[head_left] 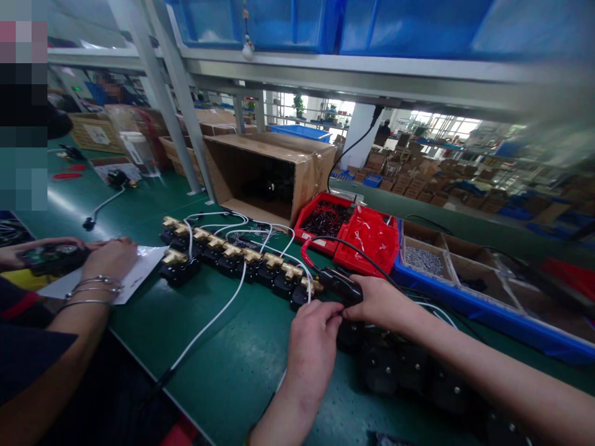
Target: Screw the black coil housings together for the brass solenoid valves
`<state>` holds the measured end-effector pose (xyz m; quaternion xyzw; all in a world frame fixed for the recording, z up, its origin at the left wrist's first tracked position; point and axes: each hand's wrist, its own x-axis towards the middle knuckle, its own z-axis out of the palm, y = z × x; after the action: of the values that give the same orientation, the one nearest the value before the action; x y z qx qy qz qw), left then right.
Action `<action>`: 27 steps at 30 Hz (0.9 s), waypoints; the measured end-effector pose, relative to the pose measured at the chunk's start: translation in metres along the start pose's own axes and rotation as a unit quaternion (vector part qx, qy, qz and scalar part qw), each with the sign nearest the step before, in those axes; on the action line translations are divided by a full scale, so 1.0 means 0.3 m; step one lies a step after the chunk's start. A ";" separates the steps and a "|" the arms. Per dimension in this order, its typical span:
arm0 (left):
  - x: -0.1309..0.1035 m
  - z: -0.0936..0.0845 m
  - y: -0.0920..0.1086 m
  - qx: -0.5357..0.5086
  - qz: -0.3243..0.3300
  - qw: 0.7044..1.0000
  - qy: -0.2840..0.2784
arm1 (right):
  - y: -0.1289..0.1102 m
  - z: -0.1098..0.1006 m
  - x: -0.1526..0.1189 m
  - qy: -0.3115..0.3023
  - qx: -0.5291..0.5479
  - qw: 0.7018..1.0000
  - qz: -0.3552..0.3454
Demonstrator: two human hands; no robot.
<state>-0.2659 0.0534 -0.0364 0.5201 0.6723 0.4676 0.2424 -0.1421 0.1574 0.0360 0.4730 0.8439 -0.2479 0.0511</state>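
My right hand [372, 300] is wrapped round a black hand tool [341, 284] with a cable running back from it. Close beside it, my left hand [315, 334] has its fingers pinched together at a black unit; what lies between the fingertips is hidden. A row of black units with brass fittings [251, 255] and white cables stretches to the left across the green table [223, 347]. More black units [411, 365] lie beneath and to the right of my right forearm.
Red bins [367, 238] and a blue divided tray [493, 310] of small parts line the back right. Behind the row stands an open cardboard box [253, 148]. At left, another person's hands [109, 263] hold a black unit over white paper [139, 272].
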 end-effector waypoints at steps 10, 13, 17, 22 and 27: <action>0.014 -0.007 0.000 -0.024 0.006 0.999 -0.027 | 0.026 0.005 -0.007 0.018 0.005 1.000 -0.023; 0.014 -0.011 0.002 -0.032 0.008 0.999 -0.028 | 0.027 -0.001 -0.015 0.020 0.025 0.999 -0.035; 0.014 -0.010 -0.004 -0.022 0.007 0.999 -0.026 | 0.017 -0.025 -0.043 0.053 0.081 0.994 -0.049; 0.023 -0.013 -0.019 -0.021 0.018 0.999 -0.038 | 0.017 -0.074 -0.129 0.170 0.189 0.964 -0.079; 0.038 -0.025 -0.033 -0.027 0.033 0.996 -0.076 | -0.016 -0.078 -0.287 0.342 0.326 0.869 -0.146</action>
<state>-0.2805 0.0611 -0.0400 0.5688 0.6217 0.4529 0.2913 -0.0954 0.0999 0.0857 0.3895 0.7391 -0.3368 -0.4343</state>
